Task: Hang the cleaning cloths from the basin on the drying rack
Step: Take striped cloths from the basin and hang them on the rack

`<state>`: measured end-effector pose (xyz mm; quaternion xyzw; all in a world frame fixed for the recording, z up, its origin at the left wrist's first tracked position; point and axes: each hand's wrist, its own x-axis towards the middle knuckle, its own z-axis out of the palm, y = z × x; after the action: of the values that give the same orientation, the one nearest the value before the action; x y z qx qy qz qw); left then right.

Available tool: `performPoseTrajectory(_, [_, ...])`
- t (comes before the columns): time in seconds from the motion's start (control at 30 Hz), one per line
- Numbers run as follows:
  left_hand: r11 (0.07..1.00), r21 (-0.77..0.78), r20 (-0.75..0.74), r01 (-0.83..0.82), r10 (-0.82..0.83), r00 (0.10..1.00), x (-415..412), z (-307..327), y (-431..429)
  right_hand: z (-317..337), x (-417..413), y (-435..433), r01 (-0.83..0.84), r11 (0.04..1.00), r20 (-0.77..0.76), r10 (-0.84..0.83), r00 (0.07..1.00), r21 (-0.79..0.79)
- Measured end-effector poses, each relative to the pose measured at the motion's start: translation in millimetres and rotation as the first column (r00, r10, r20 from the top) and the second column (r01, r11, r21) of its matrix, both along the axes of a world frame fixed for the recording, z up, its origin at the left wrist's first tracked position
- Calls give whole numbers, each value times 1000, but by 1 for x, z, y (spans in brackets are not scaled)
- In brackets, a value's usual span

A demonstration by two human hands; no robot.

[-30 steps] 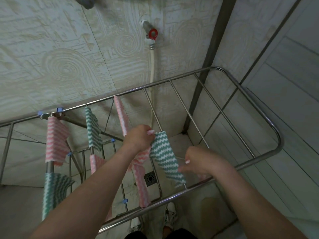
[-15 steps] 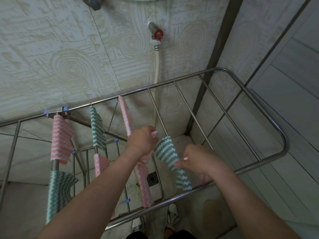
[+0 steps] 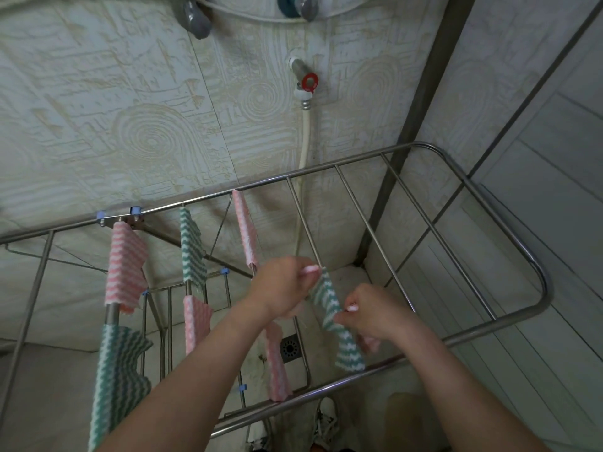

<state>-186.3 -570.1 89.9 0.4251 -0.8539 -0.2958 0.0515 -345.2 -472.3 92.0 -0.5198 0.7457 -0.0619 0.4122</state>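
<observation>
Head view, looking down over both forearms onto the drying rack (image 3: pixel 540 282). The left hand (image 3: pixel 284 290) is curled, and its fingertips (image 3: pixel 310 269) pinch the top corner of a green zigzag cloth (image 3: pixel 329 305) right at one of the rack's cross rods (image 3: pixel 303 220). The right hand (image 3: pixel 375 316), just beside and a little nearer the body, pinches the same cloth partway down its edge between thumb and forefinger. The cloth runs along the rod between the two hands, and its lower end hangs past the right hand toward the near rail. A scrap of pink (image 3: pixel 370 343) shows under the right hand (whether those fingers hold it, I cannot tell).

To the left of the left hand, cloths already hang on the other rods. A narrow pink cloth (image 3: pixel 244 230) is on the next rod over, with a second pink strip (image 3: pixel 277 367) below the left wrist. Further left come a green cloth (image 3: pixel 192 249) with a small pink cloth (image 3: pixel 195 321) beneath it. Well off to the left are a wide pink cloth (image 3: pixel 125 265) and, under it, a large green cloth (image 3: pixel 117 370).

Beyond the hands, a tap with a red handle (image 3: pixel 308 83) sits on the patterned wall, and a pale hose (image 3: pixel 305 141) drops from it behind the rack. A floor drain (image 3: pixel 290 347) shows between the forearms.
</observation>
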Motion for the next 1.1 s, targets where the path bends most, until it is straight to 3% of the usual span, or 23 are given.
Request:
performPoseTrajectory(0.17, [979, 134, -270, -155, 186, 945, 32, 57, -3, 26, -22, 1, 66, 995, 162, -53, 985, -80])
performPoseTrajectory(0.27, [940, 300, -460, -163, 292, 838, 39, 91, 4, 60, -28, 2, 164, 966, 343, -87, 935, -200])
performPoseTrajectory(0.43, [764, 645, -638, 23, 521, 567, 21, 122, 15, 101, -17, -5, 247, 931, 715, 20, 699, -268])
performPoseTrajectory(0.6, [723, 666, -695, 187, 509, 507, 5, 129, 17, 105, 7, -16, 229, 941, 779, 54, 625, -249])
performPoseTrajectory(0.73, [800, 579, -729, 156, 423, 539, 12, 130, 10, 111, 3, -17, 359, 865, 733, 15, 680, -351])
performPoseTrajectory(0.9, [945, 320, -572, -61, 244, 783, 25, 132, -3, 121, -14, -17, 394, 801, 627, -29, 779, -451])
performPoseTrajectory(0.97, [963, 243, -521, -116, 231, 822, 24, 132, -6, 123, -17, -19, 345, 749, 439, -81, 895, -565])
performPoseTrajectory(1.0, [964, 234, -526, -128, 236, 817, 21, 132, -6, 123, -19, -20, 255, 733, 256, -114, 960, -631])
performPoseTrajectory(1.07, [954, 261, -560, -145, 272, 783, 15, 133, -6, 124, -22, -18, 38, 730, -121, -164, 979, -682])
performPoseTrajectory(1.1, [947, 281, -572, -153, 294, 766, 11, 133, -6, 125, -24, -17, -9, 731, -209, -183, 961, -683])
